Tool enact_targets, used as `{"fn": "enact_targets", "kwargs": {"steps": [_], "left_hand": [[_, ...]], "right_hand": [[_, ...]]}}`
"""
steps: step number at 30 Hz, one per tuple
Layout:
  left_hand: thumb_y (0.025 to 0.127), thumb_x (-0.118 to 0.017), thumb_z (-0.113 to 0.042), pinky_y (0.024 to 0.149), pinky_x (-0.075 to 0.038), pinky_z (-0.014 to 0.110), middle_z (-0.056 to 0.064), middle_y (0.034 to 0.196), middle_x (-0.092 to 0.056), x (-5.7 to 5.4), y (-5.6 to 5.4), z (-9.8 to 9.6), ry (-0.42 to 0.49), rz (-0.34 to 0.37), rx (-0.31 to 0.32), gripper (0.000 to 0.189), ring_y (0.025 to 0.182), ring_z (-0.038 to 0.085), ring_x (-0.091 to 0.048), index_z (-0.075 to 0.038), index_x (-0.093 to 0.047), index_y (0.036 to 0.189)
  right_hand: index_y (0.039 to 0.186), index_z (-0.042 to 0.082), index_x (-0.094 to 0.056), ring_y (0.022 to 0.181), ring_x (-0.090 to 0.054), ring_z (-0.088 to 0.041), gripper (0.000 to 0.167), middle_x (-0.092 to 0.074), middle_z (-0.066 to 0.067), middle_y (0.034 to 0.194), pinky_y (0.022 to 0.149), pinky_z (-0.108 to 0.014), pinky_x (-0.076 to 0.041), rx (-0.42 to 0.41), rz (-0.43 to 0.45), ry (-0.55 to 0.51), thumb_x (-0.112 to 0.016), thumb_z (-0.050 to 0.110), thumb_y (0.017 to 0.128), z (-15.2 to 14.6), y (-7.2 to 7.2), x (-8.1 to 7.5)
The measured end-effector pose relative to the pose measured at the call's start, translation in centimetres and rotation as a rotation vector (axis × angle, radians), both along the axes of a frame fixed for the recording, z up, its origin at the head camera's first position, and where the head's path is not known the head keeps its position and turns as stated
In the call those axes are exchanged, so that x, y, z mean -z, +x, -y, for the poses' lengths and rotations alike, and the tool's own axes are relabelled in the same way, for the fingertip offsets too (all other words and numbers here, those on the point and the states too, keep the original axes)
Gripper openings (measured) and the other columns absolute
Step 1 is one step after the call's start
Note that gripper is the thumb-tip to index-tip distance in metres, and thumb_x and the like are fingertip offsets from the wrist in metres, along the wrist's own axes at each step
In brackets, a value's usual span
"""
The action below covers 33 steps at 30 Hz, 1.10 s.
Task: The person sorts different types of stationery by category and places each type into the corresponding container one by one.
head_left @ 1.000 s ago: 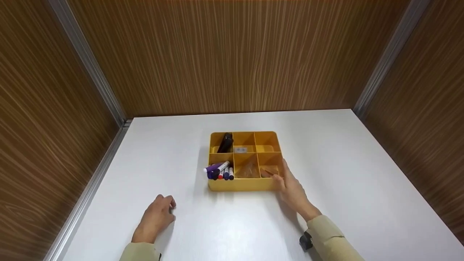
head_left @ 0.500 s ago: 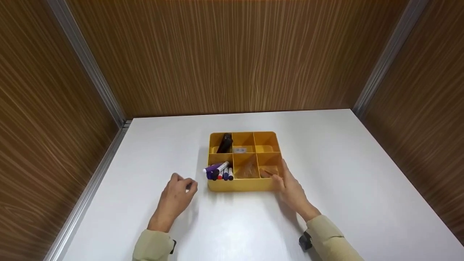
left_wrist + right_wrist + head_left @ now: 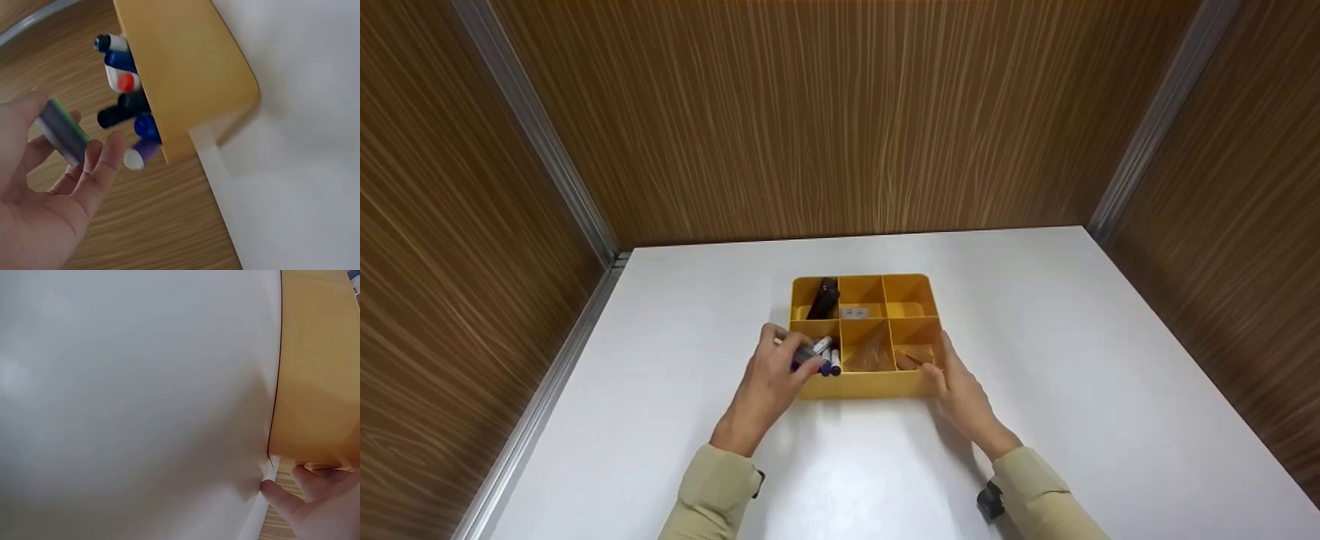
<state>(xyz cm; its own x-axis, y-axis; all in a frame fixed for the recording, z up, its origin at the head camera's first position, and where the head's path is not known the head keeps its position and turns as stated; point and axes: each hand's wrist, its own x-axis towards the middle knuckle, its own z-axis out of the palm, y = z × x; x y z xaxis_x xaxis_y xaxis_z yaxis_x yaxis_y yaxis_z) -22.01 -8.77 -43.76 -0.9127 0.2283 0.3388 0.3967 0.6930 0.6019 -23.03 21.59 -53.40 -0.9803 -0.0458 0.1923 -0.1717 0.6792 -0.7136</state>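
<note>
A yellow organizer box (image 3: 855, 385) with several compartments stands on the white table. My left hand (image 3: 769, 375) is over its front left compartment, pinching a small dark rectangular block with a green edge (image 3: 63, 132) between thumb and fingers. Several markers (image 3: 126, 84) stick out of that compartment beside the hand, with purple, blue, black and red ends. My right hand (image 3: 966, 397) holds the box at its front right corner, thumb at the front wall and fingers along the right side. In the right wrist view, the fingers (image 3: 315, 486) show at the box's side.
A black stapler-like object (image 3: 825, 298) lies in the back left compartment. A small whitish piece (image 3: 855, 313) sits in the back middle one. Clear triangular plastic (image 3: 871, 354) and a brownish item (image 3: 907, 361) fill the front ones. Wood-grain panels (image 3: 840, 112) surround the table (image 3: 1035, 300).
My left hand has moved right and forward from the table's left part to the marker compartment, carrying the small block. The right hand stays at the box's corner.
</note>
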Motion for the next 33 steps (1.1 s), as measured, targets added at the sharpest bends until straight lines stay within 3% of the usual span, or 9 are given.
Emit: {"fn": "enact_targets", "kwargs": {"steps": [3, 10, 15, 22, 28, 33], "left_hand": [[0.088, -0.073, -0.03, 0.082, -0.058, 0.028, 0.01, 0.116, -0.047, -0.2, -0.2, -1.2, -0.002, -0.062, 0.047, 0.029, 0.096, 0.019, -0.061, -0.011, -0.066, 0.109], [0.084, -0.078, -0.031, 0.083, -0.059, 0.029, 0.01, 0.115, -0.051, -0.8, -0.3, -3.8, -0.083, -0.189, 0.053, 0.031, 0.099, 0.021, -0.062, -0.009, -0.069, 0.105], [0.088, -0.073, -0.031, 0.081, -0.058, 0.024, 0.009, 0.117, -0.051, -0.9, -0.2, -6.3, -0.08, -0.181, 0.143, 0.028, 0.097, 0.018, -0.065, -0.011, -0.068, 0.106], [0.091, -0.07, -0.027, 0.081, -0.056, 0.018, 0.008, 0.113, -0.059, 0.1, -0.1, -10.0, -0.168, -0.22, 0.256, 0.029, 0.092, 0.015, -0.067, -0.008, -0.067, 0.113], [0.092, -0.068, -0.026, 0.088, -0.055, 0.021, 0.004, 0.117, -0.064, 0.8, -0.4, -12.2, -0.208, -0.266, 0.297, 0.024, 0.098, 0.017, -0.064, -0.014, -0.068, 0.113], [0.092, -0.069, -0.015, 0.097, -0.053, 0.027, 0.008, 0.128, -0.061, 1.1, -0.7, -13.4, -0.255, -0.267, 0.301, 0.022, 0.108, 0.022, -0.063, -0.013, -0.067, 0.114]], "right_hand": [[0.159, 0.006, -0.008, 0.136, -0.041, -0.048, 0.071, -0.026, -0.024, 0.16, 0.114, -0.059, -0.033, 0.011, 0.004, -0.008, -0.044, 0.034, 0.105, 0.0, 0.0, 0.0], [0.159, 0.006, -0.009, 0.138, -0.04, -0.047, 0.071, -0.025, -0.022, 0.161, 0.115, -0.058, -0.032, 0.012, 0.01, -0.015, -0.045, 0.033, 0.105, 0.0, 0.0, -0.1], [0.159, 0.008, -0.009, 0.137, -0.042, -0.047, 0.069, -0.027, -0.022, 0.16, 0.113, -0.059, -0.033, 0.017, -0.014, -0.01, -0.043, 0.035, 0.105, -0.1, 0.1, 0.0], [0.159, 0.007, -0.009, 0.133, -0.047, -0.046, 0.068, -0.031, -0.023, 0.158, 0.109, -0.061, -0.038, -0.001, -0.031, -0.022, -0.045, 0.03, 0.106, 0.1, 0.1, 0.2], [0.159, 0.006, -0.011, 0.129, -0.05, -0.046, 0.066, -0.034, -0.026, 0.156, 0.108, -0.059, -0.04, 0.019, -0.045, 0.006, -0.045, 0.025, 0.105, 0.0, 0.2, 0.2], [0.158, 0.004, -0.012, 0.125, -0.053, -0.046, 0.064, -0.037, -0.028, 0.153, 0.105, -0.058, -0.043, 0.031, -0.035, 0.027, -0.046, 0.017, 0.105, 0.0, 0.1, 0.1]]}}
